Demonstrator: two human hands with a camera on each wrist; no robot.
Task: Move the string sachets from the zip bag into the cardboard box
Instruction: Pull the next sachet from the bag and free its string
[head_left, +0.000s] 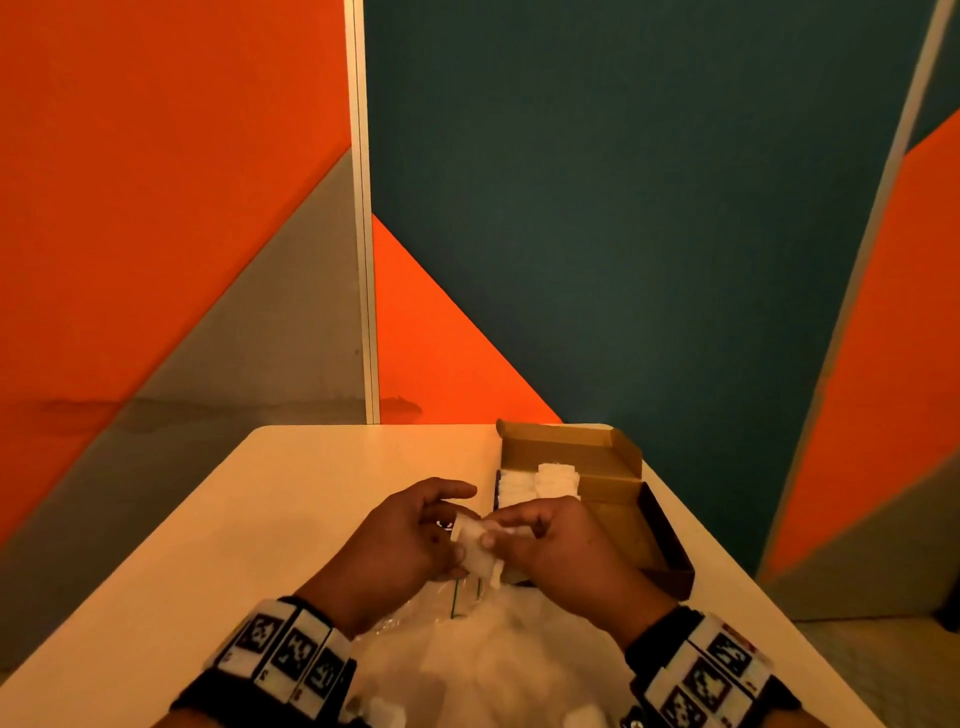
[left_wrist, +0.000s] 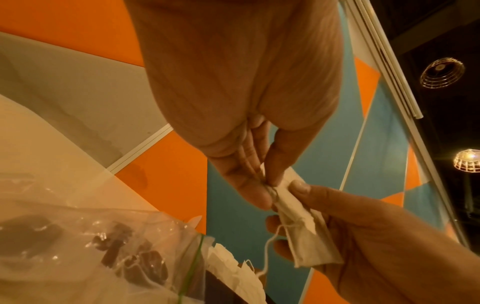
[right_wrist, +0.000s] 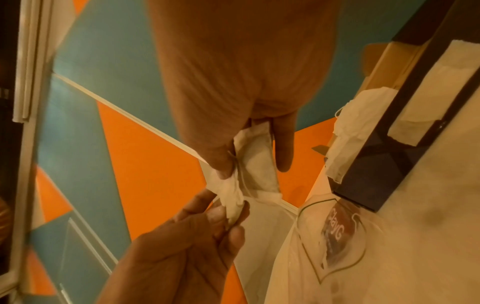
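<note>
Above the table, both hands hold one white string sachet (head_left: 478, 558) between them. My left hand (head_left: 452, 535) pinches its crumpled end (left_wrist: 270, 191) with thumb and fingertips. My right hand (head_left: 498, 530) grips the flat body (right_wrist: 257, 160), and a loose string (left_wrist: 267, 248) hangs below. The clear zip bag (head_left: 457, 608) lies on the table just under the hands, mouth towards the box, with more sachets inside (left_wrist: 135, 261). The open cardboard box (head_left: 670, 551) stands right of the hands, with rows of white sachets (head_left: 537, 480) at its left side.
The pale table (head_left: 260, 519) ends close behind the box, and its right edge runs just past the box. Orange, grey and teal partition walls (head_left: 623, 208) stand behind. The right part of the box floor (head_left: 618, 519) is bare cardboard.
</note>
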